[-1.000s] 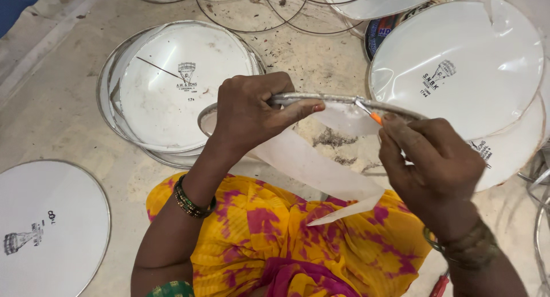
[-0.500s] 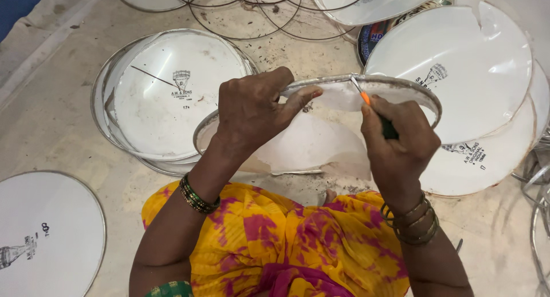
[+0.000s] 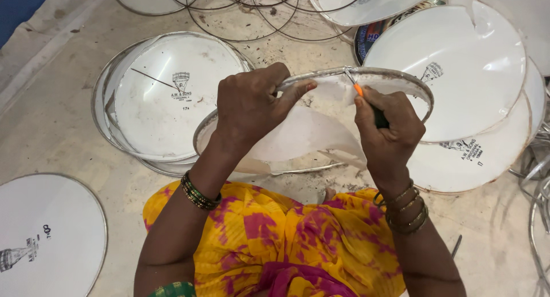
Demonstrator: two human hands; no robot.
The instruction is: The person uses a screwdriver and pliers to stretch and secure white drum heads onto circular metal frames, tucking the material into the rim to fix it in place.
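1. The left hand (image 3: pixel 249 105) grips the top edge of a metal hoop (image 3: pixel 401 78) with a torn white skin (image 3: pixel 298 133), held tilted above the floor (image 3: pixel 51 119).
2. The right hand (image 3: pixel 387 133) is closed around an orange-tipped tool (image 3: pixel 358 89), its tip touching the hoop's rim.
3. White drumheads (image 3: pixel 172 96) lie all around.

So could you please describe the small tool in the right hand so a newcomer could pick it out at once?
Start at the metal hoop with white film held up over the yellow and pink cloth. The right hand grips the tool at the hoop's upper rim. It is the only thing with an orange collar and thin metal tip.
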